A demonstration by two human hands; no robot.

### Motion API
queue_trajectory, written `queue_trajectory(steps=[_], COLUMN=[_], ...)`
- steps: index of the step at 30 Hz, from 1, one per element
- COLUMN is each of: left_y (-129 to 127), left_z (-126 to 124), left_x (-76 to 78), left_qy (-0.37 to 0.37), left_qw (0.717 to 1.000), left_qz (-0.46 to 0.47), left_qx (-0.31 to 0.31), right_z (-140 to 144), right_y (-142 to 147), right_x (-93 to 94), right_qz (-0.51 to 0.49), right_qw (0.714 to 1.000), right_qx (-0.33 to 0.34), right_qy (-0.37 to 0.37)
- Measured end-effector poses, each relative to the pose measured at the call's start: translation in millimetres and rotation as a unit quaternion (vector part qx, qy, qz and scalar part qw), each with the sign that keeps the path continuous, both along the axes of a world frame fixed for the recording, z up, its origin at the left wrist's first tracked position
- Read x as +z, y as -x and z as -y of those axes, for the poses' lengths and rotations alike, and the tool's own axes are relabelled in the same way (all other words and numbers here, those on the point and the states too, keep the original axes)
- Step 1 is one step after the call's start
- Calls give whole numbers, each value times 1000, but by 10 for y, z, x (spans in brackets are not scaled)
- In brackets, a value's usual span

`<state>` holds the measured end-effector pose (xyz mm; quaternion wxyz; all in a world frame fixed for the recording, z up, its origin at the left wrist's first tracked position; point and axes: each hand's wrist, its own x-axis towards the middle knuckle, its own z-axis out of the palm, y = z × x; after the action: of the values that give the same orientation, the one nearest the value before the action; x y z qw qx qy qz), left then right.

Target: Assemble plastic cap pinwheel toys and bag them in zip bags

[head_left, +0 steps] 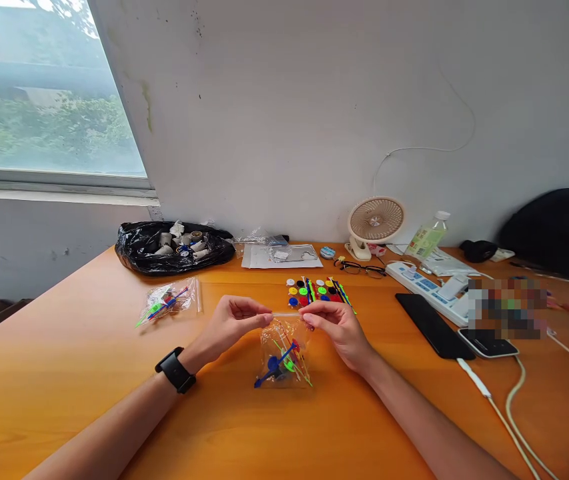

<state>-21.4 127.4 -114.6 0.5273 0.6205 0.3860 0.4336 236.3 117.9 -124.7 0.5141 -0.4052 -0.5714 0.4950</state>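
Between my hands hangs a clear zip bag (269,337) holding colourful plastic sticks and round pieces in blue, green, red and white. My left hand (234,323), with a black watch on its wrist, pinches the bag's top left corner. At the top right corner, the fingers of my right hand (338,329) pinch the same zip edge. Just beyond the bag lie rows of coloured discs and sticks (320,292). A second filled zip bag (170,300) rests on the table to the left of my left hand.
A black plastic bag of mixed items (174,248) sits at the back left. Along the wall are white papers (281,256), a small fan (375,223), glasses (361,269) and a bottle (428,237). At right are a power strip (427,293), a black phone (433,325) and cables.
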Motion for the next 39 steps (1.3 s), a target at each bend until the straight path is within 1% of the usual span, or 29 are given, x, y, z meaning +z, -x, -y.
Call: queue_trajectory(steps=[5, 8, 10, 14, 18, 21, 25, 29, 33, 35, 39], left_y=[-12, -9, 0, 16, 19, 22, 29, 29, 12, 4, 6], left_z=[-44, -46, -36, -41, -78, -83, -53, -24, -35, -47, -50], left_x=[-97, -95, -75, -73, -111, -110, -59, -18, -43, -64, -73], left_qy=[-79, -125, -142, -142, -110, -88, -64, -49, -54, -77, -159], left_qw=[996, 989, 985, 986, 992, 996, 997, 998, 998, 996, 978], left_qz=[-39, -81, -98, -91, -50, -32, -35, -32, -27, -38, -134], left_qx=[7, 7, 4, -7, -25, -14, -3, -7, -17, -15, -12], right_z=[-20, -21, -19, -20, -32, -22, 15, 22, 17, 24, 48], right_y=[18, 37, 45, 38, 7, -9, -12, 2, 21, 26, 28], right_x=[-18, -36, -51, -60, -44, -28, 1, 9, 10, 20, 34], right_qz=[65, 102, 111, 80, 40, 31, 29, 62, 96, 139, 230], right_qw=[997, 993, 991, 995, 998, 999, 998, 996, 993, 987, 963], right_qx=[-14, -22, -22, -10, -22, -20, -6, -2, -13, -17, -12], right_qy=[-28, -61, -73, -61, -40, -37, -47, -67, -65, -84, -138])
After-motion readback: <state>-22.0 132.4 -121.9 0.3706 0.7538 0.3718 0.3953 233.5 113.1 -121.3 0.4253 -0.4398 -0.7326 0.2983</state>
